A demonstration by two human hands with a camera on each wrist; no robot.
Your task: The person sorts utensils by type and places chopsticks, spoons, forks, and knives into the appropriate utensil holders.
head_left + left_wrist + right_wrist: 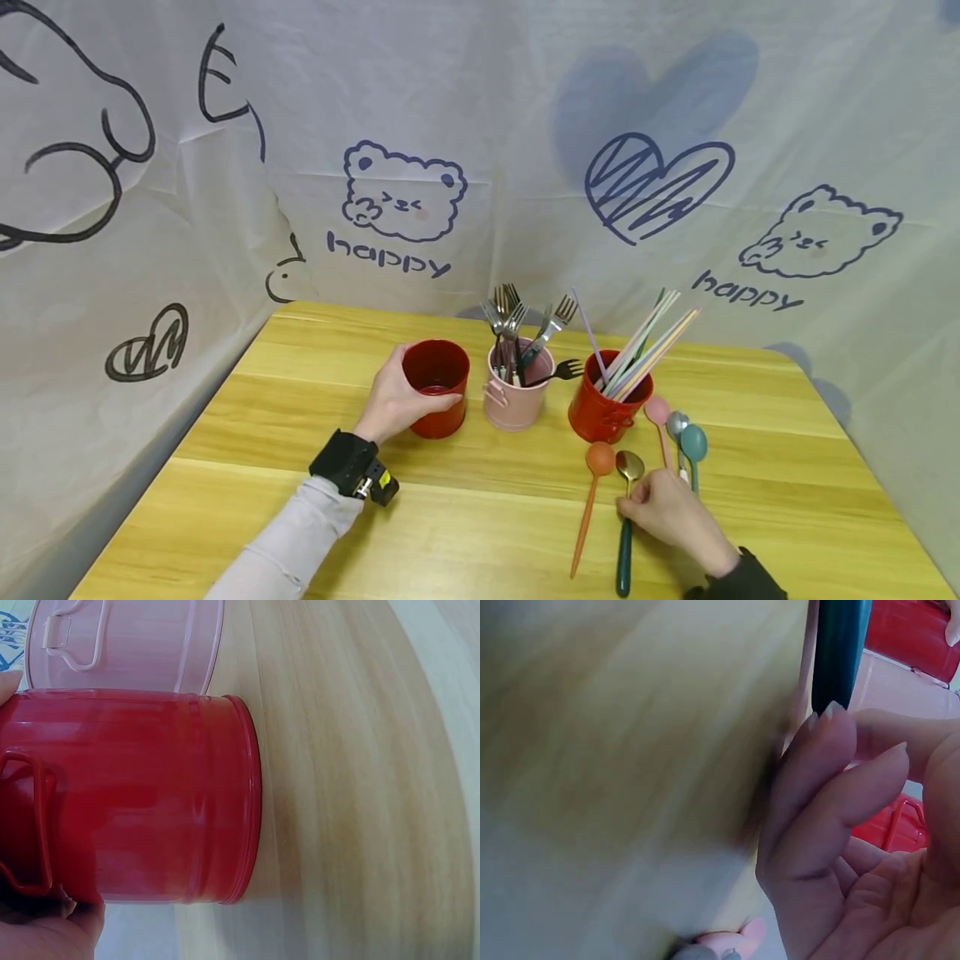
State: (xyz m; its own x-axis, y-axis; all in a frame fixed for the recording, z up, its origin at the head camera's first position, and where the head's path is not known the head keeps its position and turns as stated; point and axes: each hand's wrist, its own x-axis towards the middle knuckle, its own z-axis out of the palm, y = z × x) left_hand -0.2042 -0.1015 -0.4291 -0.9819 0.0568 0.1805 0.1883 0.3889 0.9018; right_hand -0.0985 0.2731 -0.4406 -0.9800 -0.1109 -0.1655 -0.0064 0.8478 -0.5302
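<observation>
My left hand (401,400) grips a red metal bucket (437,425) from its left side, thumb across the front near the rim. The bucket stands on the table and looks empty inside. In the left wrist view its red wall (150,795) and handle fill the middle. My right hand (671,508) pinches a spoon with a gold bowl (630,463) and dark green handle (624,558), which lies on the table; the right wrist view shows the fingertips at the green handle (840,652). Left of it lies an orange spoon (600,458).
A pink bucket (513,412) holds several forks. Beside it a second red bucket (596,421) holds several straws. Pink (657,408), silver (677,422) and teal (693,442) spoons lie right of the right hand. A white cloth (525,167) with drawings hangs behind the table.
</observation>
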